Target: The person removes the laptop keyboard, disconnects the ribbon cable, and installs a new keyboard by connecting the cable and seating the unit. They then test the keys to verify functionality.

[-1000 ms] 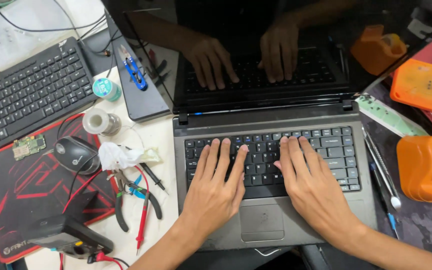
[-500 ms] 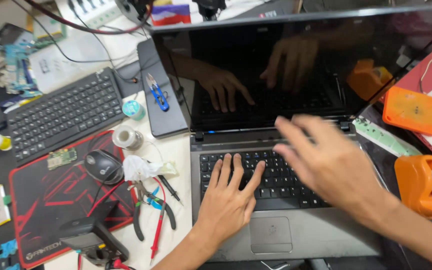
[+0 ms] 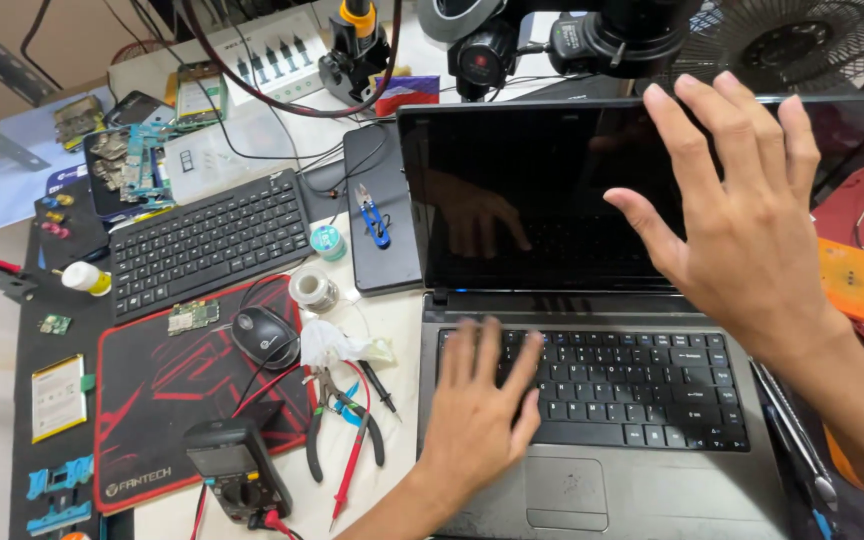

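Note:
An open grey laptop (image 3: 652, 480) with a dark, unlit screen (image 3: 532, 200) fills the middle and right of the head view. My left hand (image 3: 477, 410) lies flat on the left half of its black keyboard (image 3: 642, 385), fingers spread. My right hand (image 3: 737, 215) is raised in front of the screen's right side, fingers apart and pointing up toward the lid's top edge, holding nothing. A faint reflection of a hand shows in the screen.
Left of the laptop lie a separate black keyboard (image 3: 207, 240), a mouse (image 3: 264, 335) on a red and black mat (image 3: 167, 395), pliers (image 3: 337, 420), a multimeter (image 3: 237, 470), solder spools and circuit boards. An orange box (image 3: 862, 280) sits at right. Microscope gear hangs above.
My right hand lifted off the keyboard and rose up in front of the screen. The left hand stayed on the keys. The view tilted up, showing more of the bench.

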